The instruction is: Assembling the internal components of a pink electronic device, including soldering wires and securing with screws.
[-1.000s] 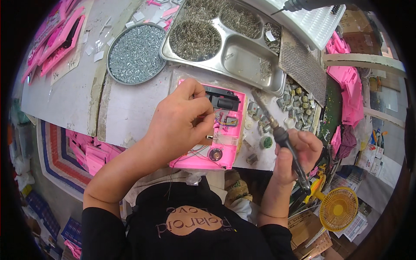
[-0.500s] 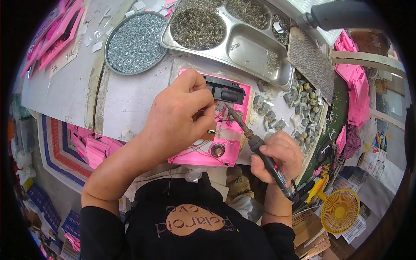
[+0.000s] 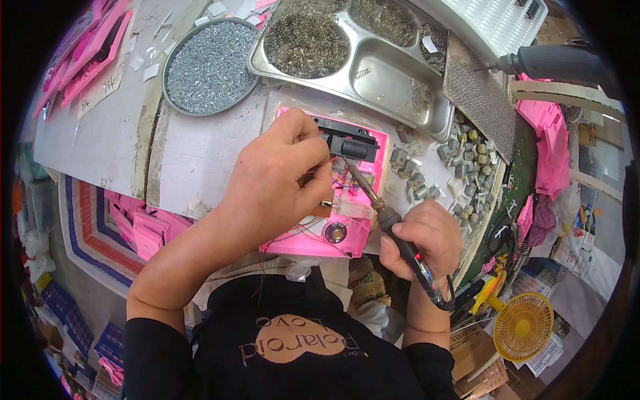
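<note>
Right hand (image 3: 432,237): closed round our iron (image 3: 392,225), long axis slanting in from the right side of the case (image 3: 359,233). Left hand (image 3: 283,167): fingers pinched above the case's left part, on what we cannot tell. Wires (image 3: 345,181): inside the case, by the iron's tip, nearer the left hand.

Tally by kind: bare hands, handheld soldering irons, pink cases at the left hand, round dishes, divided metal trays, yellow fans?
Left hand and right hand: 2
Soldering iron: 1
Pink case: 1
Round dish: 1
Divided metal tray: 1
Yellow fan: 1
Total: 7
</note>
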### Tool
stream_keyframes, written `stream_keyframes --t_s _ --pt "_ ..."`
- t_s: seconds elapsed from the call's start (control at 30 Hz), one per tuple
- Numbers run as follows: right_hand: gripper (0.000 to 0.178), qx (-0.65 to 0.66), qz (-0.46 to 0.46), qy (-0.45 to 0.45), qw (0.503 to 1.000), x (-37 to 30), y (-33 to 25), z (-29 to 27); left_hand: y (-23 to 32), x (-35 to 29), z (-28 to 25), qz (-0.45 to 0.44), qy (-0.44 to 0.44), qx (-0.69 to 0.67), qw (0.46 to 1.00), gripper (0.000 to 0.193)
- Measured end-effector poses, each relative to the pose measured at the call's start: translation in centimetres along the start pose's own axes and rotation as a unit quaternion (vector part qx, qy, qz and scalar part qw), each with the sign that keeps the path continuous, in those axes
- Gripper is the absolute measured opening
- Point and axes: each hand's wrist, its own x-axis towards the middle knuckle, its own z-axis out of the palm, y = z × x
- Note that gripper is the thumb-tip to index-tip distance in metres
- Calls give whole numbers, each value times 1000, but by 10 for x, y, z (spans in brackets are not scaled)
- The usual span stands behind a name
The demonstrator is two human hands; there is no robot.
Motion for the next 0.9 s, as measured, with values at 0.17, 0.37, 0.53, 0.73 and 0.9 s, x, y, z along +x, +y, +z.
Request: stream_keyframes --t_s 0.17,0.37,0.53,0.73,0.9 --pt "42 -14 -12 -8 1000 2 -1 0 -2 0 1 16 8 11 1000 9" --pt "44 -35 -30 -21 999 1 -2 0 0 0 1 3 5 -1 1000 9" --pt "42 -17 -18 -13 1000 1 -4 -4 -1 0 2 7 10 2 1000 9" --pt "41 3 -4 -9 1000 0 -2 -7 -1 0 2 3 16 5 1000 10" --pt "39 15 0 -6 1000 -2 -1 -8 0 0 2 0 8 14 1000 10"
